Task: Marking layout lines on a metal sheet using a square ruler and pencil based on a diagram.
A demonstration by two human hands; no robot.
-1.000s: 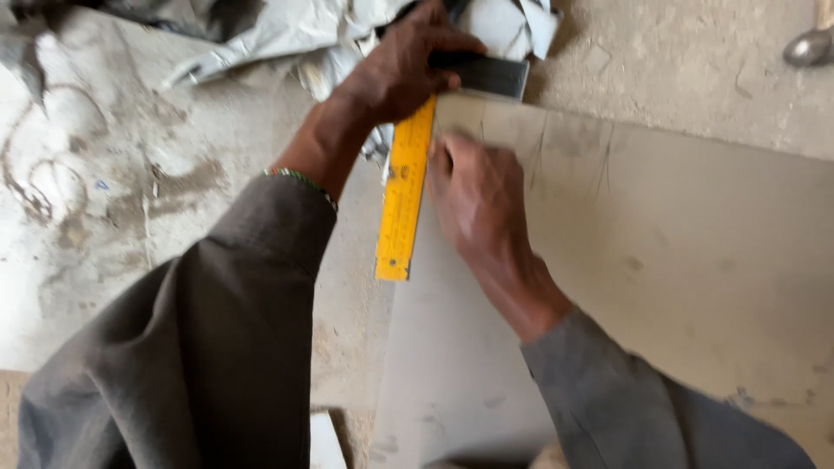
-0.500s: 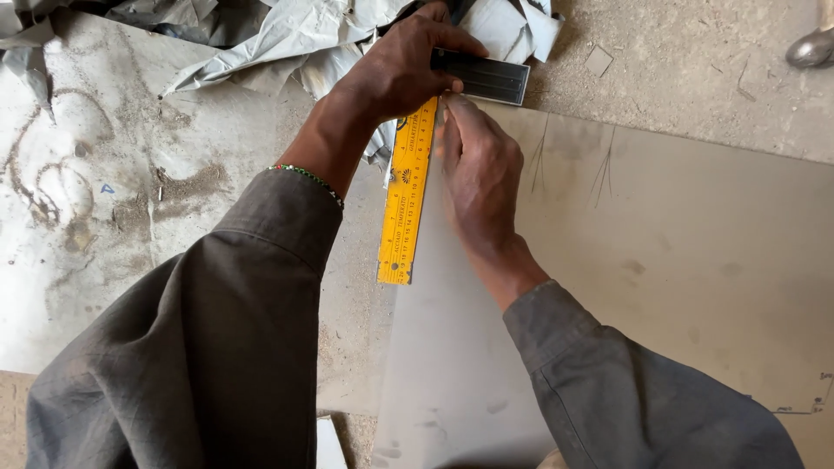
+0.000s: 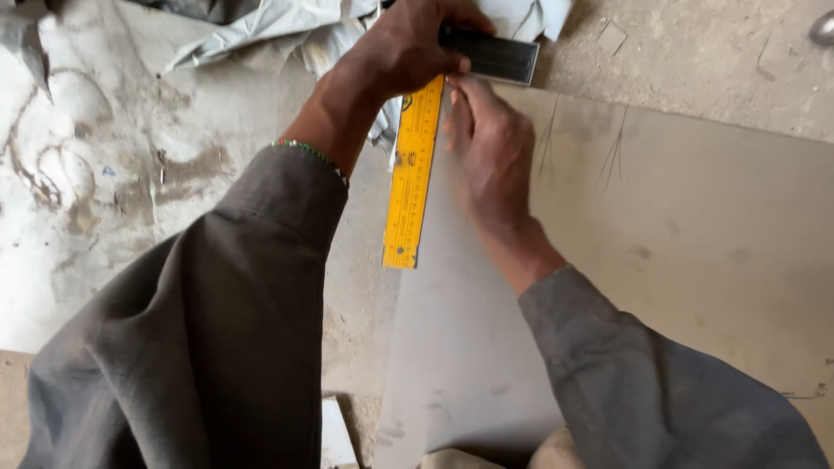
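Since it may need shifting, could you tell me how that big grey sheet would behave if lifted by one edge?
The grey sheet looks thin and wide, so it would probably flex and sag. Its smooth surface may slip in the grip, and its edge by the yellow square could be sharp.

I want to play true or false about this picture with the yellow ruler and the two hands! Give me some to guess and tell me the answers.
1. The left hand grips the dark handle of the square. True.
2. The ruler blade is red. False: it is yellow.
3. The right hand rests on the grey sheet beside the blade. True.
4. The right hand lies left of the blade. False: it lies on the blade's right side.
5. A beaded band shows at the left wrist. True.
6. Both sleeves are white. False: they are dark grey.
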